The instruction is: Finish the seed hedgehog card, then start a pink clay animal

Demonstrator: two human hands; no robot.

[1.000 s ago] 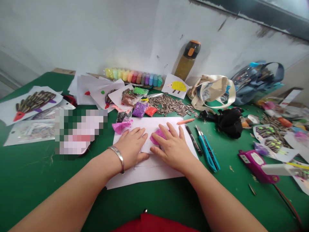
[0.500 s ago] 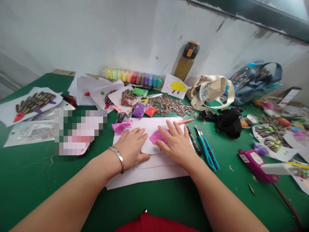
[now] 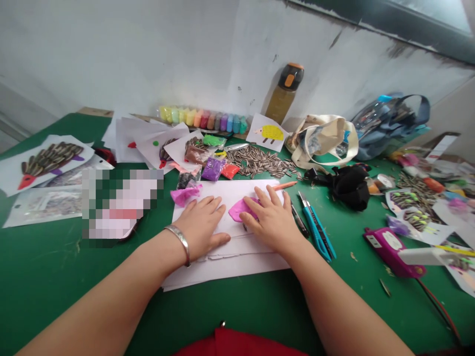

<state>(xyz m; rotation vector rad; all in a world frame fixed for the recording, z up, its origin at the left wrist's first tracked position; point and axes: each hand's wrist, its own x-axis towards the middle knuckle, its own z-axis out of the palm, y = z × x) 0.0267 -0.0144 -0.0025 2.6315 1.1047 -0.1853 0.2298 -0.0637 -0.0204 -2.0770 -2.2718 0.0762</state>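
Observation:
My left hand (image 3: pixel 202 225), a silver bangle on its wrist, lies flat and open on a stack of white paper (image 3: pixel 230 264) on the green table (image 3: pixel 55 267). My right hand (image 3: pixel 272 217) rests flat, fingers spread, at the right edge of a pink flattened piece of clay (image 3: pixel 240 209) stuck on the top sheet. The fingertips touch the clay's right side. A pink clay bag (image 3: pixel 184 194) lies just left of the paper's far corner.
A pile of sunflower seeds (image 3: pixel 260 162), small clay bags (image 3: pixel 213 168), a row of coloured clay tubs (image 3: pixel 202 118) and a bottle (image 3: pixel 284 94) stand behind. An orange pencil (image 3: pixel 285 186), blue cutters (image 3: pixel 317 227), a purple glue gun (image 3: pixel 393 247), bags and seed pictures lie around.
My right hand has slid rightwards off the pink clay, leaving more of it uncovered. The left hand has stayed flat on the paper.

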